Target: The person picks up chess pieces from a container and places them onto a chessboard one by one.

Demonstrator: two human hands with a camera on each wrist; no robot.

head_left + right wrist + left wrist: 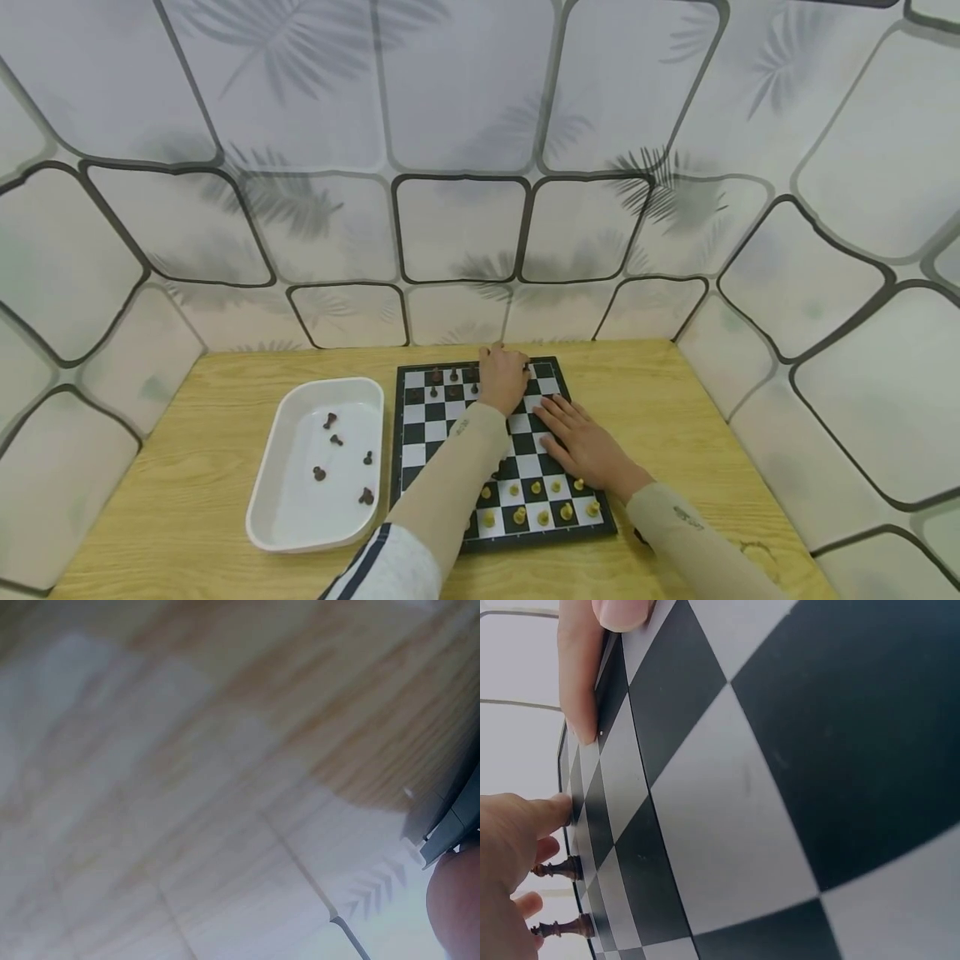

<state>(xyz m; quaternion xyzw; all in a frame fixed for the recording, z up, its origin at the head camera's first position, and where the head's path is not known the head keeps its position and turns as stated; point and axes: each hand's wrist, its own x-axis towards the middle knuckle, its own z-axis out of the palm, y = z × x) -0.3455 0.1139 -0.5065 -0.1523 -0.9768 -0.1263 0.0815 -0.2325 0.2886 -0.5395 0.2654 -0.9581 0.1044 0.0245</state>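
Note:
The black-and-white chessboard [420, 431] lies on the table. My left hand [502, 381] reaches over its far edge, fingers bent down around a dark chess piece, mostly hidden by the hand. Left of it stand dark chess pieces [453, 375]; the left wrist view shows a crowned one, a king [561, 926], and another [561, 868] close to the curled fingers. Flat on the board's right side, fingers spread, rests my right hand [581, 442]. Yellow chess pieces [566, 511] stand in rows along the near side. My left forearm covers part of the board.
A white tray [279, 483] stands left of the board with several dark chess pieces [336, 440] lying in it. The wooden table [187, 467] meets patterned walls [465, 233] at the back and sides. A small dark object [640, 536] shows beside the right forearm.

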